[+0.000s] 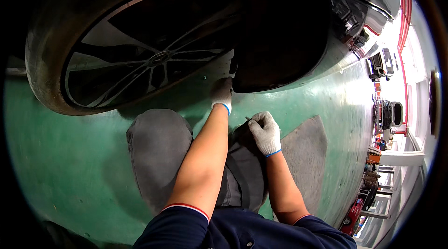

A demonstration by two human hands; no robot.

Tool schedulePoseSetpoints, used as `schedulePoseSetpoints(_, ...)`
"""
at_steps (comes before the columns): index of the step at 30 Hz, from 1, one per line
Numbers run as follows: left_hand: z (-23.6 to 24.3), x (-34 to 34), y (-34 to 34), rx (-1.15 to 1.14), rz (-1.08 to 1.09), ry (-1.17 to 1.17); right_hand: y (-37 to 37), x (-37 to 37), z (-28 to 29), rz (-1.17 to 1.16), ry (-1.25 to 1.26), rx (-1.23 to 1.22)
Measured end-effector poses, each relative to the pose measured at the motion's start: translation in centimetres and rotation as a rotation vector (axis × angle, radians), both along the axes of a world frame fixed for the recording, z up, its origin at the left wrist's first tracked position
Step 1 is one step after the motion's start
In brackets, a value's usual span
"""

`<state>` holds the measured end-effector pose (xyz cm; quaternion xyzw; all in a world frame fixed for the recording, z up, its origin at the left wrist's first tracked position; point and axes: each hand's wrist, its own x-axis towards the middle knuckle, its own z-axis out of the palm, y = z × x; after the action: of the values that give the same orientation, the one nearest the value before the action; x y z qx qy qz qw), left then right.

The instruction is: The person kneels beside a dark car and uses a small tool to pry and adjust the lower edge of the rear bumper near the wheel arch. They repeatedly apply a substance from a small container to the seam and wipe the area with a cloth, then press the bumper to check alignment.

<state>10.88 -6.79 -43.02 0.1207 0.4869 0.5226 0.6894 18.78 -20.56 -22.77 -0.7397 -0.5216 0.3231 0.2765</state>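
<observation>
My left hand (pixel 222 94), in a white glove with a blue cuff, reaches up between the car's spoked wheel (pixel 159 58) and the dark lower edge of the bodywork (pixel 275 74). Its fingers are in shadow, so what they hold cannot be made out. My right hand (pixel 264 132), gloved the same way, is closed on a small, thin dark object (pixel 248 119) over my dark-clad leg, below the wheel well. My other knee (pixel 156 141), in grey trousers, is bent beside my left forearm.
The tyre (pixel 46 67) and glossy bumper (pixel 354 20) overhang the green floor (pixel 84 155). A grey mat (pixel 305 155) lies at my right. Along the far right are equipment, a red car (pixel 353 214), other vehicle shapes and red pipes (pixel 405 16) on white structures.
</observation>
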Motion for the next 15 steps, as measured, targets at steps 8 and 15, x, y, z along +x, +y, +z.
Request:
schedulePoseSetpoints(8, 4.7, 0.7, -0.2, -0.458, -0.187, -0.716, 0.2, 0.2, 0.1, -0.011, -0.103, -0.065)
schedulePoseSetpoints(15, 4.5, 1.5, -0.1, -0.387, -0.154, -0.888, 0.2, 0.1, 0.5, 0.015, -0.137, -0.041)
